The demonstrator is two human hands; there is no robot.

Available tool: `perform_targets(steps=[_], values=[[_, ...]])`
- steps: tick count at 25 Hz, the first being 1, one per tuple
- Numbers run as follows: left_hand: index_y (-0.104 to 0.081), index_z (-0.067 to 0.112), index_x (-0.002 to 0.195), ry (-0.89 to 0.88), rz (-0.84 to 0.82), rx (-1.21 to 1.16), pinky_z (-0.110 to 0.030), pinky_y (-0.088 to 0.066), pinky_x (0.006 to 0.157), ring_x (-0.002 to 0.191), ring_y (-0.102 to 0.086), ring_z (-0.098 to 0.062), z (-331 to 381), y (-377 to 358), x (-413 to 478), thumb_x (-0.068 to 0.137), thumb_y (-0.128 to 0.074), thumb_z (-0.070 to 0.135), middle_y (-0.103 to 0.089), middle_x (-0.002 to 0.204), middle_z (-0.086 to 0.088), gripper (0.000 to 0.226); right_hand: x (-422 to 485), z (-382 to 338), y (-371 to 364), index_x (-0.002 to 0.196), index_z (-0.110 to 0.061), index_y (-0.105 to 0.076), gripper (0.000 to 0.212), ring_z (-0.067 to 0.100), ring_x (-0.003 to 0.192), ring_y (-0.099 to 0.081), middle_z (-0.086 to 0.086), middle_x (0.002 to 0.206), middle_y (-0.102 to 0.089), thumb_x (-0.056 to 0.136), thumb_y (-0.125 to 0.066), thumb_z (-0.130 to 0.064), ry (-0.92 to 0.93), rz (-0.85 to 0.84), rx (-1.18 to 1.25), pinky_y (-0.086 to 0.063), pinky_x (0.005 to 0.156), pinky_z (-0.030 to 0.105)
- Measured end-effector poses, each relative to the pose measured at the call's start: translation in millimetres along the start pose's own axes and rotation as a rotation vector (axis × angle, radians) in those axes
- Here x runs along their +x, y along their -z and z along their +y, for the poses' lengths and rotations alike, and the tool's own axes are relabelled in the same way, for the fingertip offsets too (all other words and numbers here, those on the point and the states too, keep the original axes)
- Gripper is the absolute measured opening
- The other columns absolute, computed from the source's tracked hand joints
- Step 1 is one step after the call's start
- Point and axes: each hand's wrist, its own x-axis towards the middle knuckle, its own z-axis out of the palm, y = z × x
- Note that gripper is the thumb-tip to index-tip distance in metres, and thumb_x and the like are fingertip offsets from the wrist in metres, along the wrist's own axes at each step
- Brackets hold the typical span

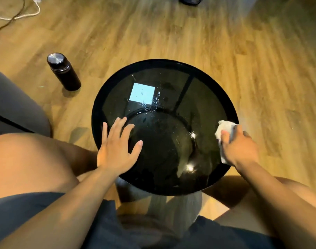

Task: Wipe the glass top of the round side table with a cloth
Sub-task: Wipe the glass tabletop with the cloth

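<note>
The round side table (204, 90) has a dark glass top in a black rim and stands between my knees. Water droplets (153, 102) glisten near the middle of the glass, beside a bright square reflection. My left hand (117, 148) lies flat on the left part of the glass with its fingers spread. At the table's right edge my right hand (240, 146) grips a crumpled white cloth (223, 129), pressed on the glass by the rim.
A black flask (63, 71) with a metal lid stands on the wooden floor left of the table. A grey sofa edge (13, 105) is at the far left. Cables (19, 15) lie on the floor at the top left.
</note>
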Motion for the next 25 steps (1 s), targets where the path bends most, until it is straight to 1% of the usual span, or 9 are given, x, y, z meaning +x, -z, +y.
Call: perform_targets(steps=[3, 4, 7, 10, 13, 16, 19, 22, 25], values=[[-0.05, 0.017, 0.138, 0.005, -0.012, -0.014, -0.053, -0.004, 0.124, 0.15, -0.026, -0.025, 0.2, -0.4, 1.7, 0.09, -0.032, 0.058, -0.04, 0.154, -0.009, 0.065, -58.2, -51.8, -6.5, 0.127, -0.014, -0.042, 0.05, 0.038, 0.088, -0.063, 0.015, 0.104, -0.059, 0.095, -0.042, -0.052, 0.214, 0.022, -0.009, -0.046, 0.066, 0.038], [-0.051, 0.017, 0.137, 0.005, -0.007, -0.027, -0.053, -0.004, 0.124, 0.149, -0.027, -0.025, 0.1, -0.4, 0.8, 0.091, -0.032, 0.057, -0.041, 0.154, -0.009, 0.064, -81.3, -76.9, -5.7, 0.128, -0.014, -0.042, 0.053, 0.036, 0.085, -0.063, 0.012, 0.103, -0.058, 0.093, -0.044, -0.055, 0.279, -0.009, 0.016, -0.044, 0.062, 0.036], [-0.053, 0.014, 0.134, 0.001, 0.042, -0.076, -0.054, -0.006, 0.124, 0.147, -0.032, -0.026, -0.9, 0.2, -0.6, 0.094, -0.033, 0.051, -0.047, 0.15, -0.01, 0.059, -142.7, -140.4, -15.7, 0.128, -0.018, -0.04, 0.055, 0.029, 0.084, -0.063, 0.009, 0.104, -0.059, 0.091, -0.043, -0.059, 0.578, -0.156, 0.062, -0.047, 0.064, 0.036], [-0.055, 0.011, 0.133, -0.004, 0.061, -0.125, -0.054, -0.007, 0.124, 0.146, -0.034, -0.026, -1.6, -0.5, -1.7, 0.095, -0.033, 0.046, -0.05, 0.147, -0.011, 0.056, -148.4, -141.7, -21.7, 0.116, -0.022, -0.051, 0.052, 0.024, 0.07, -0.063, 0.003, 0.086, -0.062, 0.085, -0.046, -0.063, 0.743, -0.082, 0.087, -0.049, 0.058, 0.036], [-0.054, 0.013, 0.133, 0.005, 0.056, -0.113, -0.052, -0.005, 0.124, 0.146, -0.033, -0.024, -3.1, -1.6, -1.5, 0.095, -0.033, 0.047, -0.049, 0.147, -0.008, 0.055, -86.9, -77.7, -16.1, 0.115, -0.022, -0.058, 0.052, 0.03, 0.082, -0.063, 0.006, 0.09, -0.062, 0.086, -0.045, -0.063, 0.59, 0.022, -0.018, -0.05, 0.066, 0.04], [-0.053, 0.015, 0.133, 0.021, 0.047, -0.108, -0.053, -0.007, 0.124, 0.146, -0.034, -0.023, -3.4, -1.8, -1.4, 0.095, -0.032, 0.05, -0.049, 0.147, -0.006, 0.056, -3.0, -7.0, -1.7, 0.118, -0.016, -0.05, 0.049, 0.041, 0.101, -0.054, 0.018, 0.11, -0.057, 0.09, -0.043, -0.055, 0.218, 0.089, -0.141, -0.047, 0.08, 0.047], [-0.054, 0.017, 0.132, 0.015, 0.037, -0.124, -0.053, -0.009, 0.124, 0.146, -0.034, -0.022, -4.7, -1.7, -1.2, 0.095, -0.031, 0.051, -0.051, 0.146, -0.004, 0.056, 22.6, 2.5, -0.1, 0.117, -0.01, -0.045, 0.048, 0.044, 0.102, -0.055, 0.024, 0.112, -0.057, 0.09, -0.044, -0.05, 0.006, 0.076, -0.049, -0.044, 0.08, 0.045], [-0.054, 0.02, 0.132, 0.016, 0.033, -0.119, -0.05, -0.007, 0.125, 0.146, -0.034, -0.021, -6.0, -3.3, -0.3, 0.095, -0.03, 0.053, -0.05, 0.146, -0.002, 0.055, -24.7, -53.4, -3.5, 0.124, -0.013, -0.048, 0.047, 0.042, 0.097, -0.061, 0.018, 0.112, -0.058, 0.092, -0.047, -0.048, 0.055, 0.042, 0.048, -0.047, 0.08, 0.044], [-0.055, 0.019, 0.131, 0.008, 0.034, -0.123, -0.05, -0.007, 0.125, 0.145, -0.035, -0.021, -6.1, -3.0, 0.0, 0.095, -0.03, 0.052, -0.051, 0.145, -0.003, 0.055, -109.5, -123.7, -14.2, 0.127, -0.016, -0.049, 0.05, 0.032, 0.092, -0.061, 0.009, 0.109, -0.056, 0.089, -0.049, -0.05, 0.358, 0.011, 0.068, -0.049, 0.071, 0.038]])
